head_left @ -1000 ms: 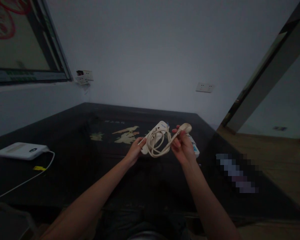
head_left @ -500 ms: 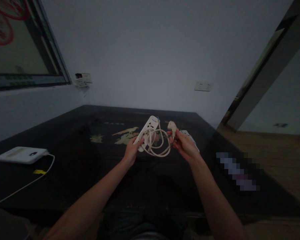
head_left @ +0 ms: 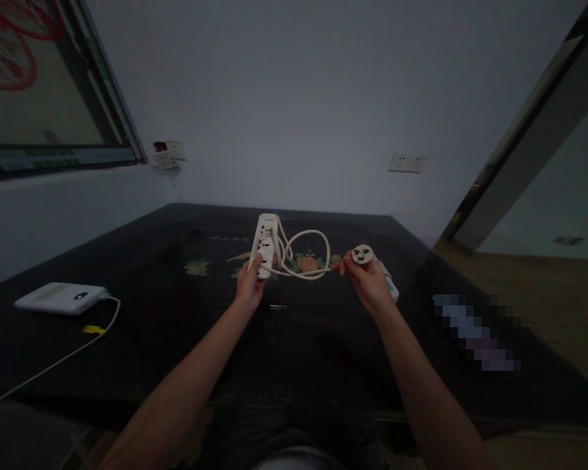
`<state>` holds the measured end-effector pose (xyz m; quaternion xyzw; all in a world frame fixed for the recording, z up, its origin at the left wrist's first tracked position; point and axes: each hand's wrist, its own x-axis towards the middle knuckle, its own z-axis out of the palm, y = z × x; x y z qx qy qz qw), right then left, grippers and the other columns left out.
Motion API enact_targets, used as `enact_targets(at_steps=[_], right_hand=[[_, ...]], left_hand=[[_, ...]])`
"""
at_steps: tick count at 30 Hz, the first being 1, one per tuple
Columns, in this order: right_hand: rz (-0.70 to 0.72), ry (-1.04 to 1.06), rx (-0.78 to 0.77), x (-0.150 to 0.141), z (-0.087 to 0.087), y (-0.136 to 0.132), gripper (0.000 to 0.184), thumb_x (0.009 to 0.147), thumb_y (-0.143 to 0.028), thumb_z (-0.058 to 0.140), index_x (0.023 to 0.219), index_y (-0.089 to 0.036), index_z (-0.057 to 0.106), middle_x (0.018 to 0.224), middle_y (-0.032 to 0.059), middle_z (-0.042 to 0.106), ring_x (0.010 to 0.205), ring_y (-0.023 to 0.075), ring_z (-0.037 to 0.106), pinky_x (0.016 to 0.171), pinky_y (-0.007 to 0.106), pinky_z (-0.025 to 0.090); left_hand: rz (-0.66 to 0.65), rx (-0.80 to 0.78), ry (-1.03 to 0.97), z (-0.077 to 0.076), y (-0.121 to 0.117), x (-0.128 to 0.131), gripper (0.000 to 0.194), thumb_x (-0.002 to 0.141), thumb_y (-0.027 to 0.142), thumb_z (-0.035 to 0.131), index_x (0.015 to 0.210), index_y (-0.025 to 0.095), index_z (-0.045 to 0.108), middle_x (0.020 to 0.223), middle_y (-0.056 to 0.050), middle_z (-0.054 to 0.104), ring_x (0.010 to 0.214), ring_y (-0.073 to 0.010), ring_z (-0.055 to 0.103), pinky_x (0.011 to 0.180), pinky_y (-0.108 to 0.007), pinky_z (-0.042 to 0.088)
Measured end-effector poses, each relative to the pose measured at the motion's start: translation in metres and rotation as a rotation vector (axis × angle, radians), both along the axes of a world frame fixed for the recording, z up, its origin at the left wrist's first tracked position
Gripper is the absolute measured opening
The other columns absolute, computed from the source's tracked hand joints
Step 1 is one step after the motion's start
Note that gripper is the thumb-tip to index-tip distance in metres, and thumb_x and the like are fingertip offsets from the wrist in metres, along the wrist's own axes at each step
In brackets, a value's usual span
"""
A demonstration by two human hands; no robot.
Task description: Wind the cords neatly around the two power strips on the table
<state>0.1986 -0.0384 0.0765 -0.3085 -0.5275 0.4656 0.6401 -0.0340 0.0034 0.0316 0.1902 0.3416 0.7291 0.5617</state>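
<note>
A white power strip (head_left: 265, 228) stands tilted up above the dark table, its sockets facing me. My left hand (head_left: 249, 282) is closed around its lower end, thumb on the front. From its top a pale cord (head_left: 313, 233) hangs in loose loops and runs across to the right. My right hand (head_left: 369, 281) grips the three-pin plug (head_left: 363, 253) at the other end of the cord, with the prong face turned toward me. Partly hidden behind my right hand, a white object (head_left: 391, 286) lies on the table.
The black table (head_left: 294, 352) bears a painted flower design. At left lies a white power bank-like device (head_left: 61, 298) with a cable, near a yellow scrap (head_left: 94, 329). A blurred-out object (head_left: 474, 333) lies at right. Wall sockets (head_left: 407, 163) are on the back wall.
My hands have moved apart. The power strip has shifted left and turned more upright, while the plug has moved right and rotated to show its prong face. The cord loops have spread.
</note>
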Motion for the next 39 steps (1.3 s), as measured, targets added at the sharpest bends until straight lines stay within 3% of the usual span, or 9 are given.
enact_targets(at_steps=[5,9,13,17,21,24,31,35,39], right_hand=[[-0.035,0.097,-0.004,0.001,-0.005,0.004,0.026,0.072,-0.038,0.073,0.075,-0.02,0.055,0.059,-0.005,0.054,0.068,0.0138,0.062,0.074,0.03,0.048],[-0.066,0.139,-0.005,0.003,-0.008,0.007,0.027,0.068,-0.037,0.076,0.075,-0.021,0.055,0.054,-0.0072,0.049,0.059,0.0118,0.057,0.074,0.032,0.05],[-0.122,0.135,0.015,0.004,-0.008,0.009,0.026,0.067,-0.038,0.076,0.076,-0.021,0.057,0.049,-0.009,0.043,0.048,0.009,0.046,0.061,0.029,0.048],[-0.147,0.054,0.043,0.004,-0.01,0.01,0.025,0.067,-0.037,0.075,0.078,-0.02,0.058,0.056,-0.0065,0.05,0.047,0.0082,0.043,0.05,0.024,0.039],[-0.149,-0.132,0.05,0.007,-0.013,0.011,0.021,0.073,-0.035,0.069,0.085,-0.019,0.062,0.061,-0.0038,0.055,0.05,0.0102,0.047,0.049,0.024,0.036],[-0.15,-0.249,0.09,0.009,-0.014,0.011,0.016,0.077,-0.031,0.065,0.088,-0.02,0.063,0.067,-0.0016,0.06,0.052,0.0112,0.047,0.05,0.025,0.036],[-0.177,-0.407,0.168,0.004,-0.006,0.003,0.012,0.081,-0.031,0.061,0.087,-0.024,0.068,0.087,0.002,0.068,0.079,0.0183,0.06,0.068,0.03,0.045],[-0.087,-0.361,0.19,0.002,-0.005,-0.002,0.018,0.084,-0.039,0.058,0.093,-0.025,0.066,0.103,0.0039,0.068,0.094,0.0206,0.062,0.081,0.035,0.047],[-0.068,-0.251,0.154,0.003,-0.001,-0.005,0.026,0.082,-0.048,0.06,0.092,-0.024,0.062,0.099,0.0049,0.068,0.09,0.0201,0.063,0.086,0.039,0.048]], left_hand=[[0.014,0.002,-0.017,0.0,0.002,-0.001,0.009,0.08,0.013,0.064,0.089,0.012,0.064,0.074,-0.003,0.071,0.061,-0.0126,0.067,0.059,-0.022,0.056],[-0.096,0.006,0.023,-0.002,0.0,0.004,0.011,0.079,0.013,0.065,0.09,0.013,0.065,0.075,-0.003,0.072,0.061,-0.0127,0.067,0.057,-0.021,0.055],[-0.185,0.006,0.078,-0.007,-0.004,0.012,0.013,0.075,0.015,0.07,0.087,0.012,0.066,0.073,-0.004,0.071,0.058,-0.0119,0.066,0.053,-0.018,0.053],[-0.237,-0.013,0.125,-0.014,-0.006,0.016,0.016,0.075,0.025,0.072,0.084,0.013,0.066,0.066,-0.002,0.069,0.051,-0.0098,0.062,0.045,-0.016,0.048],[-0.26,-0.036,0.129,-0.014,-0.007,0.016,0.031,0.081,0.045,0.063,0.088,0.015,0.067,0.076,-0.005,0.071,0.057,-0.0121,0.064,0.05,-0.02,0.051],[-0.292,-0.054,0.171,-0.01,-0.01,0.018,0.034,0.082,0.047,0.062,0.091,0.014,0.067,0.082,-0.009,0.072,0.061,-0.0158,0.066,0.053,-0.024,0.052],[-0.303,0.017,0.27,-0.005,-0.015,0.022,0.027,0.073,0.033,0.074,0.088,0.012,0.069,0.075,-0.007,0.071,0.056,-0.0125,0.062,0.052,-0.021,0.048],[-0.288,0.02,0.349,-0.005,-0.016,0.019,0.039,0.063,0.033,0.08,0.094,0.012,0.068,0.078,-0.006,0.071,0.057,-0.0124,0.062,0.051,-0.021,0.047],[-0.292,0.033,0.4,-0.006,-0.013,0.016,0.045,0.059,0.032,0.082,0.096,0.012,0.067,0.083,-0.007,0.071,0.06,-0.0131,0.062,0.051,-0.021,0.047]])
